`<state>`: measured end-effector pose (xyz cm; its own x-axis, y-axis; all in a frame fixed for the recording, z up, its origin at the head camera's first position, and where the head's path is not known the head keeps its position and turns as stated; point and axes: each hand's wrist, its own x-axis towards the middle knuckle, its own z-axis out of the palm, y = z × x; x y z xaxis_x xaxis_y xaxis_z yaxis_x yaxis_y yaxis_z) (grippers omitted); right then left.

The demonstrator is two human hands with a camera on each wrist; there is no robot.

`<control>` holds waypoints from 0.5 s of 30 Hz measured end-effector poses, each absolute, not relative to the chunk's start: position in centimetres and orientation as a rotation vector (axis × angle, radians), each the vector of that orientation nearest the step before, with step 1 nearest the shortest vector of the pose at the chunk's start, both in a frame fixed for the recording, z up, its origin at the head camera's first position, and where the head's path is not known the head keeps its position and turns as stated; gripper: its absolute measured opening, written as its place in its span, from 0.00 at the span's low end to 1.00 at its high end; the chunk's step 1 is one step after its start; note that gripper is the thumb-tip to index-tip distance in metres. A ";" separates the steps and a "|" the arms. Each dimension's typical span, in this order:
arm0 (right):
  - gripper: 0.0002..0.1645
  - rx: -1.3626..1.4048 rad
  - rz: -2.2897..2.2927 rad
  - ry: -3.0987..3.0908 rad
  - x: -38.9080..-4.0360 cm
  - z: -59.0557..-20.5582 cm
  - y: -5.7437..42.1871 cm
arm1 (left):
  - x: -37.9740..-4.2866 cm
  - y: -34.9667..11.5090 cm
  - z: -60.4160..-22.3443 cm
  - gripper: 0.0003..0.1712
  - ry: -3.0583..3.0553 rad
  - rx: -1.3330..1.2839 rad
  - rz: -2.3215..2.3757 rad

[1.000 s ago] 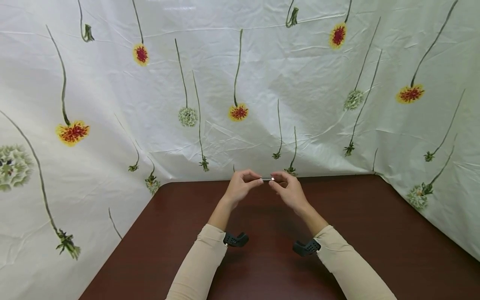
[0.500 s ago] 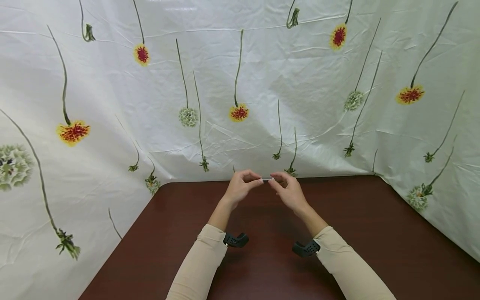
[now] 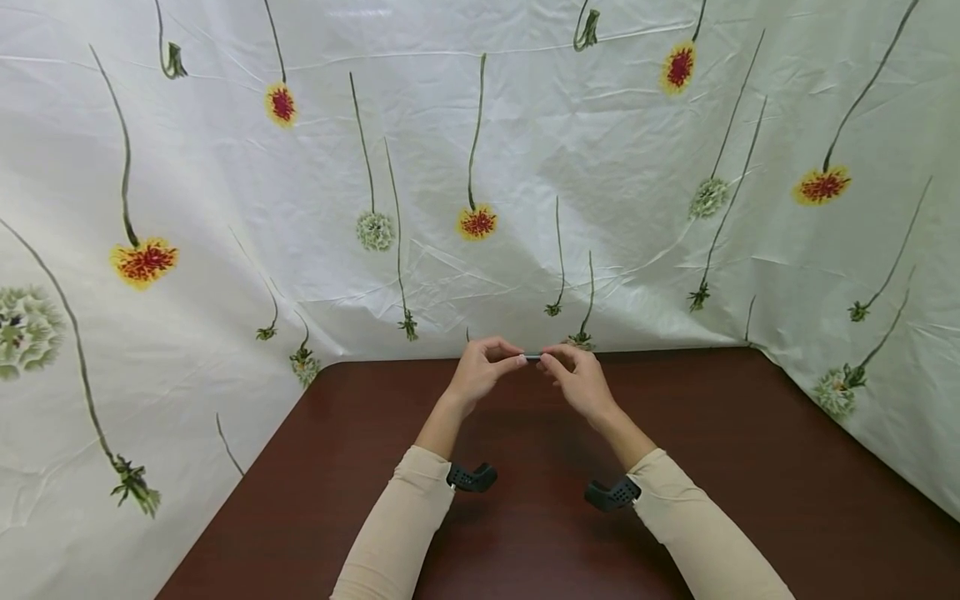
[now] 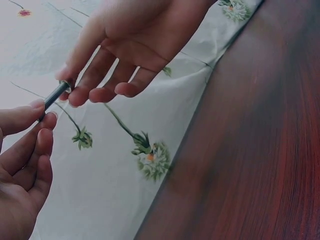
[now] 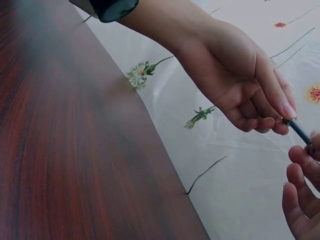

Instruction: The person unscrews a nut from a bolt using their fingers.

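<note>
A thin threaded metal bolt (image 4: 54, 97) is held level between both hands above the far part of the table, as the head view (image 3: 532, 357) shows. My left hand (image 3: 477, 375) pinches one end of the bolt between thumb and fingertips. At the other end, my right hand (image 3: 581, 382) pinches a small nut-like ring (image 4: 65, 86) with thumb and index finger; its remaining fingers hang loosely bent in the left wrist view. Fingertips partly hide both ends, including whatever head the bolt has. Threads show along the stretch between the hands.
Below the hands lies a dark reddish-brown wooden table (image 3: 360, 433). A white cloth with printed flowers (image 3: 420, 167) hangs behind it and along its sides. Each forearm wears a black wrist mount (image 3: 472, 477) over a beige sleeve.
The right fingertips have shifted slightly at the bolt's end, and the bright glint there is gone. The left hand and both arms stay nearly in place.
</note>
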<state>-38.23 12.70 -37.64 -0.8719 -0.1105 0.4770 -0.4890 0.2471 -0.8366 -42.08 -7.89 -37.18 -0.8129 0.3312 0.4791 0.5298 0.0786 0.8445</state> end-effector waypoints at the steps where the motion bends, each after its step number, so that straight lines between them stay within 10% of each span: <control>1: 0.15 0.556 1.653 -2.202 -38.3 -37.6 12.7 | -42.1 -7.9 -37.1 0.13 -2.183 -0.887 -1.821; 15: 0.15 0.572 1.644 -2.198 -38.2 -37.6 12.7 | -42.2 -8.0 -37.3 0.13 -2.193 -0.888 -1.822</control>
<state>-38.21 12.68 -37.62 -0.8625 -0.1167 0.4924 -0.5053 0.2510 -0.8256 -42.22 -7.96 -37.25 -0.8120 0.3399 0.4745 0.5288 0.0841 0.8446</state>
